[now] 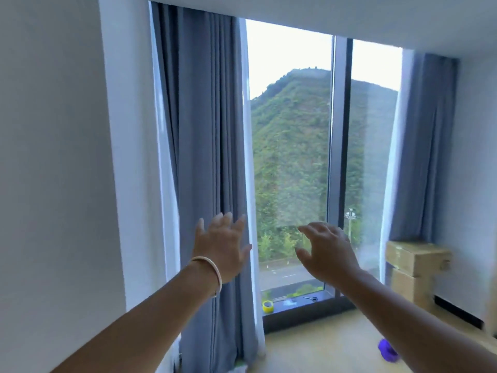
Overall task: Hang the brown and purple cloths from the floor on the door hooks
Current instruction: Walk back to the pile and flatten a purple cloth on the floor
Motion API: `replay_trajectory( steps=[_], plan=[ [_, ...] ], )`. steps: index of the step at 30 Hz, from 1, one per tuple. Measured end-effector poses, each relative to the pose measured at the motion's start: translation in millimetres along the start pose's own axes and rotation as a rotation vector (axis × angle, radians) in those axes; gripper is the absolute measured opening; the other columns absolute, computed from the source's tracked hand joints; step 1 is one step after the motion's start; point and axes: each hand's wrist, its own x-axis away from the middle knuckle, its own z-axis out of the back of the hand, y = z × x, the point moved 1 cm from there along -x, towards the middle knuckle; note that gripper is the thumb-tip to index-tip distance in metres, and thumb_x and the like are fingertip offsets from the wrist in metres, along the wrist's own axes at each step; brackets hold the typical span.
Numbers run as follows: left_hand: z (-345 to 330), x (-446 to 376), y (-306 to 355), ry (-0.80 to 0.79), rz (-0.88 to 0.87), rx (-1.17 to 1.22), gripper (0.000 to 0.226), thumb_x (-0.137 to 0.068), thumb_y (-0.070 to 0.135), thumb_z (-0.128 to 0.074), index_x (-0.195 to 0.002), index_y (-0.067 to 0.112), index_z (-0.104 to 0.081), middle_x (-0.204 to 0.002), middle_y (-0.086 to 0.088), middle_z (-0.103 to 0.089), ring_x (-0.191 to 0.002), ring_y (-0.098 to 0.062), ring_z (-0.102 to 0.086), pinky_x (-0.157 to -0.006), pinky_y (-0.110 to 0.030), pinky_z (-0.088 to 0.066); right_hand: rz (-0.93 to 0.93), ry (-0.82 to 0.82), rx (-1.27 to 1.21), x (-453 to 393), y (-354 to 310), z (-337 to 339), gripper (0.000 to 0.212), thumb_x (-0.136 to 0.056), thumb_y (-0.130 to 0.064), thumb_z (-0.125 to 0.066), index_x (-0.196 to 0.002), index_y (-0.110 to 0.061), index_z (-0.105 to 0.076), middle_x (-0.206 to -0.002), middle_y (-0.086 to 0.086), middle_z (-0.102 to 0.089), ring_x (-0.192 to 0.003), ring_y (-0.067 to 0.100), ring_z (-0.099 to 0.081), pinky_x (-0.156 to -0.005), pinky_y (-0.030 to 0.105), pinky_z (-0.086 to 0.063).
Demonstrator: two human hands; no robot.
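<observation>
Both my arms reach out in front of me toward a tall window. My left hand (221, 246) is raised with fingers spread and holds nothing; a pale bangle sits on its wrist. My right hand (326, 249) hangs beside it with loosely curled fingers, also empty. A purple cloth (387, 350) lies on the floor at the lower right, partly hidden behind my right forearm. No brown cloth, door or hooks are in view.
Grey-blue curtains (207, 157) hang at both sides of the window (290, 157). A yellow tape roll (268, 306) and scissors (311, 298) lie on the sill. Stacked cardboard boxes (415, 267) stand at the right wall. A white wall (53, 157) fills the left.
</observation>
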Motion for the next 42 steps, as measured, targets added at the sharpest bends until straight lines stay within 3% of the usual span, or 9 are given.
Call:
replay_trajectory(
  steps=[6,12,20,27,32,37,42],
  plan=[
    [-8.0,-5.4,146.9,0.012,-0.231,0.142,0.066,-0.093,0.058,-0.038,-0.149,0.032,-0.017,-0.155,-0.003,-0.025,-0.144,-0.022,-0.019,-0.115,-0.054,-0.014,-0.22,-0.005,0.008,104.4,111.0,30.1,0.051,-0.084,-0.046,-0.06,-0.132,-0.028,-0.055,-0.136,0.0,-0.051,-0.132,0.019,-0.038,-0.111,0.041,-0.027],
    [-25.7,21.7,270.4,-0.037,-0.416,0.269,0.067,-0.093,0.058,-0.034,-0.151,0.033,-0.013,-0.157,-0.002,-0.02,-0.146,-0.022,-0.012,-0.116,-0.053,-0.01,-0.441,-0.032,0.012,213.2,215.5,74.1,0.048,-0.085,-0.04,-0.061,-0.131,-0.026,-0.055,-0.134,0.0,-0.052,-0.128,0.018,-0.041,-0.104,0.035,-0.034],
    [-42.5,84.8,408.9,-0.177,-0.463,0.459,0.067,-0.091,0.064,-0.03,-0.15,0.037,-0.013,-0.158,0.002,-0.017,-0.147,-0.018,-0.005,-0.118,-0.049,-0.006,-0.659,-0.08,-0.021,320.2,299.1,107.5,0.045,-0.088,-0.04,-0.059,-0.132,-0.03,-0.053,-0.137,-0.006,-0.049,-0.13,0.012,-0.037,-0.108,0.033,-0.031],
    [-49.3,107.9,505.8,-0.276,-0.547,0.541,0.066,-0.092,0.064,-0.029,-0.148,0.04,-0.006,-0.159,0.005,-0.011,-0.147,-0.016,0.0,-0.118,-0.046,-0.004,-0.763,-0.104,-0.011,375.4,353.3,133.7,0.045,-0.091,-0.042,-0.056,-0.134,-0.035,-0.049,-0.145,-0.01,-0.04,-0.138,0.007,-0.026,-0.113,0.029,-0.025],
    [-61.0,105.4,564.7,-0.344,-0.645,0.584,0.066,-0.092,0.064,-0.03,-0.149,0.038,-0.007,-0.159,0.003,-0.011,-0.148,-0.017,-0.002,-0.118,-0.046,-0.006,-0.868,-0.09,0.012,404.1,392.9,149.8,0.044,-0.091,-0.043,-0.055,-0.134,-0.034,-0.05,-0.143,-0.012,-0.042,-0.136,0.006,-0.029,-0.111,0.031,-0.03],
    [-83.4,82.1,618.9,-0.37,-0.759,0.593,0.065,-0.092,0.064,-0.032,-0.148,0.038,-0.012,-0.159,0.003,-0.014,-0.147,-0.018,-0.006,-0.118,-0.049,-0.009,-0.964,-0.05,0.045,413.1,434.8,145.1,0.042,-0.09,-0.041,-0.058,-0.131,-0.036,-0.051,-0.138,-0.017,-0.042,-0.129,-0.001,-0.029,-0.099,0.02,-0.026],
    [-107.4,40.0,668.1,-0.382,-0.849,0.661,0.063,-0.092,0.063,-0.035,-0.146,0.037,-0.016,-0.158,0.001,-0.018,-0.147,-0.02,-0.006,-0.117,-0.052,-0.014,-1.027,-0.031,0.146,402.0,471.4,138.4,0.042,-0.09,-0.038,-0.06,-0.131,-0.032,-0.052,-0.133,-0.017,-0.045,-0.123,-0.002,-0.033,-0.095,0.019,-0.028]
  ],
)
